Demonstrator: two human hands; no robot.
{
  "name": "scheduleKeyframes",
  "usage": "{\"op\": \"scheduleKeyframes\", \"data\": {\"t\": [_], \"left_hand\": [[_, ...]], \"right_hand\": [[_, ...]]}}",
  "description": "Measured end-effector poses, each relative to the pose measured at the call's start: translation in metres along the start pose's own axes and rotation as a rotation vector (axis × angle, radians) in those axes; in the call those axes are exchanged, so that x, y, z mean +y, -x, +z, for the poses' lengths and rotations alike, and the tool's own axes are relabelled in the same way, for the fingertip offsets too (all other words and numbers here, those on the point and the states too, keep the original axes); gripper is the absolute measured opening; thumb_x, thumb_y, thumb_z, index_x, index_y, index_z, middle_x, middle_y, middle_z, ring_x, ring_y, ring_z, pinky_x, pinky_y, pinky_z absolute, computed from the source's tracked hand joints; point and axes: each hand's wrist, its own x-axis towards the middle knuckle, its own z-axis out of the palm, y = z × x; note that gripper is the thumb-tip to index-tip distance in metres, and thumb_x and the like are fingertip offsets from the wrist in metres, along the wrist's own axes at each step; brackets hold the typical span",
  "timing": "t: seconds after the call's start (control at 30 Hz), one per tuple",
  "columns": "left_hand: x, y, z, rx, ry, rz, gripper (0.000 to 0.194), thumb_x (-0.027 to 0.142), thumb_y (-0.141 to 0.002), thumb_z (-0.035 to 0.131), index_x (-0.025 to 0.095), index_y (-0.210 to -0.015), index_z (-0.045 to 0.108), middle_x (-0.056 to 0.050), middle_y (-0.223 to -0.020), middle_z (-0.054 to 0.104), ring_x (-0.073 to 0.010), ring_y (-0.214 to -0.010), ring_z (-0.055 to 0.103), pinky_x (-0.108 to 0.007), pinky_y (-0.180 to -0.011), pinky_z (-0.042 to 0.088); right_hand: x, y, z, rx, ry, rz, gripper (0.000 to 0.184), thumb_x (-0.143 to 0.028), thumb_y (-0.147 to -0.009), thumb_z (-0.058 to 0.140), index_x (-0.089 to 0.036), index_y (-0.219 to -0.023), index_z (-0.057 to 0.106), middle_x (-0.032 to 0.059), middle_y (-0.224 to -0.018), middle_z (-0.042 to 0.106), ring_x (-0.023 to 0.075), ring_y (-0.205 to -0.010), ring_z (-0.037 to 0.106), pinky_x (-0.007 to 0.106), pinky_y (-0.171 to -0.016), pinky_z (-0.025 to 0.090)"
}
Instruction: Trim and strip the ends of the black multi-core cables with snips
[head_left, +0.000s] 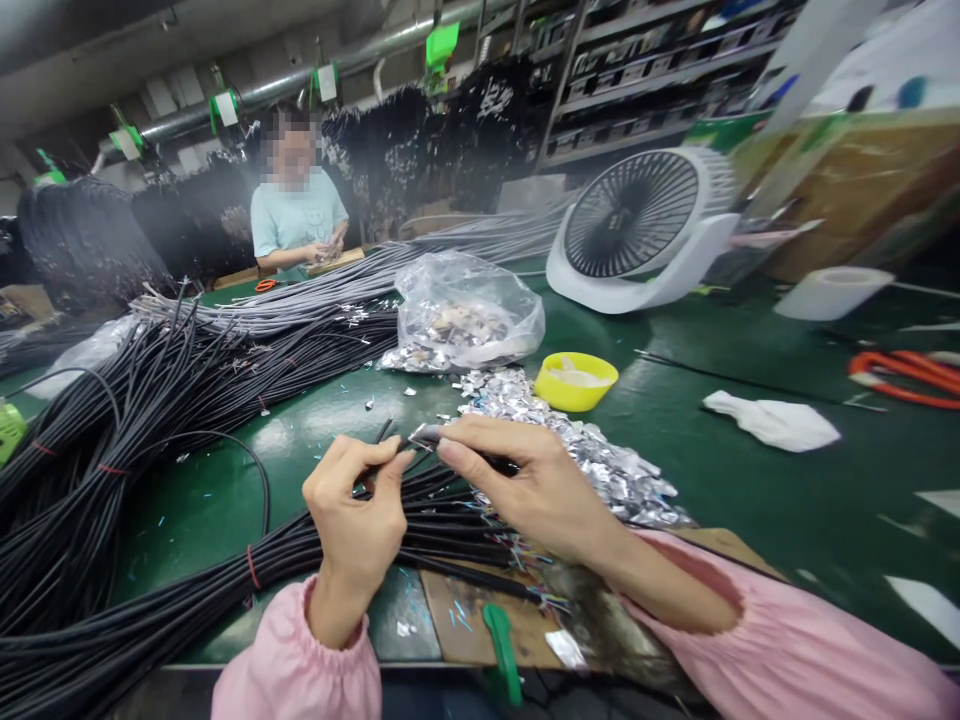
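Observation:
My left hand (356,505) is closed in a pinch on a black cable (384,432), near its end. Right beside it, my right hand (525,480) pinches the cable's silvery tip (420,436) between thumb and forefinger. Whether that tip is foil or bare wire is too small to tell. Under both hands lies a bundle of black cables (300,545), bound with a red tie, its stripped ends showing coloured wires (551,600). Just behind my right hand spreads a heap of silver foil scraps (615,470).
Behind the heap sit a clear plastic bag (480,315) of scraps and a yellow dish (576,382). A white fan (637,230) stands back right; orange-handled scissors (907,375) lie far right. More black cables (150,400) cover the left. Across the table works another person (300,215).

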Motion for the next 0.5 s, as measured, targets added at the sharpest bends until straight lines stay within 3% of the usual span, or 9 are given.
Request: {"op": "scheduleKeyframes", "data": {"t": [0.23,0.37,0.5], "left_hand": [[0.0,0.001,0.0,-0.052,-0.023,-0.02,0.01,0.022,-0.079,0.058,0.019,-0.073,0.066,0.0,-0.066,0.061,-0.0112,-0.061,0.054,-0.022,-0.056,0.042],[0.003,-0.008,-0.005,-0.251,0.082,-0.152,0.023,0.026,-0.084,0.05,0.017,-0.066,0.062,0.001,-0.06,0.055,-0.0098,-0.056,0.05,-0.021,-0.054,0.038],[0.006,-0.018,-0.012,-0.466,0.28,-0.334,0.043,0.044,-0.086,0.043,0.016,-0.053,0.049,0.003,-0.049,0.041,-0.0077,-0.046,0.037,-0.021,-0.046,0.029]], "right_hand": [[0.002,0.0,0.0,0.016,-0.021,0.038,0.022,-0.031,-0.085,0.054,-0.019,-0.084,0.072,0.0045,-0.073,0.068,0.0156,-0.063,0.062,0.024,-0.055,0.05],[0.002,0.0,-0.001,0.037,0.019,-0.045,0.019,-0.026,-0.085,0.055,-0.018,-0.083,0.072,0.0047,-0.074,0.068,0.0147,-0.065,0.063,0.024,-0.058,0.051],[-0.002,-0.001,-0.002,0.049,0.067,-0.13,0.019,-0.03,-0.085,0.057,-0.017,-0.082,0.07,0.0043,-0.072,0.066,0.0135,-0.062,0.061,0.023,-0.058,0.05]]}}
